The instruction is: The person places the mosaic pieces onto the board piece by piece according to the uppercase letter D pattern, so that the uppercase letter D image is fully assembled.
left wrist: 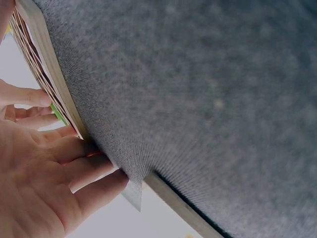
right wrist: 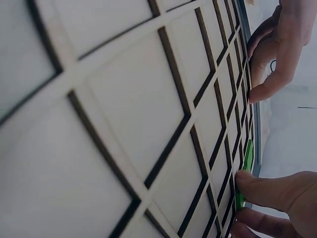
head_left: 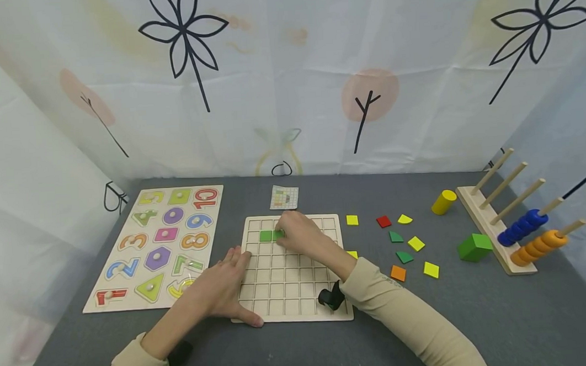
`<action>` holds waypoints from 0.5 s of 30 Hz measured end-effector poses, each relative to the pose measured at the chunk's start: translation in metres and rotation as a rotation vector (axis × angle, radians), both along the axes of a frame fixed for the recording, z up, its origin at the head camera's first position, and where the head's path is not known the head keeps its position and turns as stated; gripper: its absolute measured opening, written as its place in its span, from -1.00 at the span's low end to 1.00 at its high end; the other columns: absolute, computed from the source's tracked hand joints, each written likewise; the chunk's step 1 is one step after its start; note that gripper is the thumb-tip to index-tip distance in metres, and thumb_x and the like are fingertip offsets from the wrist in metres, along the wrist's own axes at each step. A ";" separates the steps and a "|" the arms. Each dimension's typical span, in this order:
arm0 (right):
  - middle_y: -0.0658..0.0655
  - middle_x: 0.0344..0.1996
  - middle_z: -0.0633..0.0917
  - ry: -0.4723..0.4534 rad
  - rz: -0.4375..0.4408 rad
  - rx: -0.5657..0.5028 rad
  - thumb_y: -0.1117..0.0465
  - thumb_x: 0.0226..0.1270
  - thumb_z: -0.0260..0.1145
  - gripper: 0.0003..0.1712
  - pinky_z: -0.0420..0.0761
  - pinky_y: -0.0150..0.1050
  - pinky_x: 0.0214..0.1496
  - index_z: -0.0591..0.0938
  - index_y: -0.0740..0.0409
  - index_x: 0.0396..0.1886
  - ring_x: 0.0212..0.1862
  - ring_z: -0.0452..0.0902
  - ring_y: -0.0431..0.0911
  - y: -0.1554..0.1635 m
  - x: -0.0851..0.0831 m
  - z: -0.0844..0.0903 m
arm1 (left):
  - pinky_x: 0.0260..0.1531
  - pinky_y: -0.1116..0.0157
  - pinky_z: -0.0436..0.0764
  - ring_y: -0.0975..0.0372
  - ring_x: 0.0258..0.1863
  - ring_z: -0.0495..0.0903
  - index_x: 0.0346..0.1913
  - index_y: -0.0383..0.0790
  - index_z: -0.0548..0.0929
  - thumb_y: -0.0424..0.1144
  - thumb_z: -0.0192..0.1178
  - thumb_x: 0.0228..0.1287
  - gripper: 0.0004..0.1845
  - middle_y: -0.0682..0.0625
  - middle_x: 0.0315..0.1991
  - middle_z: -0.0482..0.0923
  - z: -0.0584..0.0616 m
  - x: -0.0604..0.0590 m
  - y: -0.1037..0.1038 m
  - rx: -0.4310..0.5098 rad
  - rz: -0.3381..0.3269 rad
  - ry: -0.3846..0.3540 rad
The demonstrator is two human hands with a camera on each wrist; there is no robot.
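A wooden grid board (head_left: 278, 289) lies flat on the grey table. My right hand (head_left: 300, 235) is over its upper part and pinches a green tile (right wrist: 241, 197) between thumb and fingers, down at the grid. Just left of it, another green square tile (head_left: 266, 236) sits in a cell. My left hand (head_left: 219, 286) lies along the board's left edge, fingers extended, thumb at the lower left corner. From the left wrist view, the left fingers (left wrist: 99, 191) touch the board's side. Part of the pinched tile is hidden by the right fingers.
Left stands a number-and-shape puzzle board (head_left: 150, 257). A small pattern card (head_left: 284, 197) lies behind the grid. To the right are several loose tiles, including a red tile (head_left: 383, 221) and an orange tile (head_left: 398, 273), a green block (head_left: 474, 247), a yellow cylinder (head_left: 444, 202) and a peg stacker (head_left: 496, 227).
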State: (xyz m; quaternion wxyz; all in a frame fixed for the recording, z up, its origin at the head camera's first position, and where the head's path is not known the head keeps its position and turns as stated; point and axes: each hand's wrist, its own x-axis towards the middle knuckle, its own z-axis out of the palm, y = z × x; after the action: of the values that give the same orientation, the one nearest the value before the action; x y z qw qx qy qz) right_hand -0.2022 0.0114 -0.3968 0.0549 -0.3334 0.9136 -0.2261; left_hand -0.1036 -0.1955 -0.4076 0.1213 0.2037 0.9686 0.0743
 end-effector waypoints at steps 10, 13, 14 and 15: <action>0.17 -0.40 0.69 0.007 0.007 0.001 0.40 0.25 0.46 -0.84 0.31 -0.35 -0.42 0.76 0.28 -0.54 -0.37 0.33 -0.12 -0.001 0.002 0.001 | 0.34 -0.24 0.46 -0.34 0.49 0.28 0.48 -0.47 0.23 0.60 0.47 -0.43 0.52 -0.55 0.47 0.24 0.000 0.000 0.000 0.007 0.003 -0.011; 0.18 -0.40 0.68 0.004 0.005 0.008 0.40 0.25 0.45 -0.82 0.33 -0.34 -0.41 0.74 0.26 -0.56 -0.37 0.33 -0.12 -0.001 0.002 0.000 | 0.34 -0.24 0.47 -0.34 0.49 0.28 0.47 -0.48 0.23 0.60 0.47 -0.43 0.52 -0.55 0.47 0.24 0.000 0.001 0.001 0.009 0.001 -0.008; 0.17 -0.40 0.68 0.003 0.003 0.011 0.40 0.25 0.45 -0.80 0.33 -0.35 -0.42 0.73 0.25 -0.59 -0.37 0.33 -0.12 -0.001 0.002 0.000 | 0.34 -0.23 0.47 -0.34 0.49 0.28 0.47 -0.48 0.23 0.59 0.47 -0.43 0.52 -0.55 0.47 0.24 0.000 0.001 0.001 0.009 0.002 -0.008; 0.17 -0.41 0.67 0.003 0.002 0.013 0.40 0.25 0.45 -0.75 0.32 -0.35 -0.42 0.70 0.23 -0.63 -0.38 0.33 -0.13 -0.001 0.002 0.000 | 0.34 -0.23 0.47 -0.34 0.49 0.28 0.47 -0.48 0.24 0.59 0.47 -0.43 0.52 -0.55 0.47 0.24 0.001 0.001 0.001 0.010 0.002 -0.008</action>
State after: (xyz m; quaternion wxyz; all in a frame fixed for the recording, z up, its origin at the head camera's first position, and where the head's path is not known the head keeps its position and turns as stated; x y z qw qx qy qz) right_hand -0.2001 0.0100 -0.3967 0.0558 -0.3345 0.9148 -0.2195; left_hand -0.1026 -0.1948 -0.4070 0.1239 0.2032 0.9680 0.0798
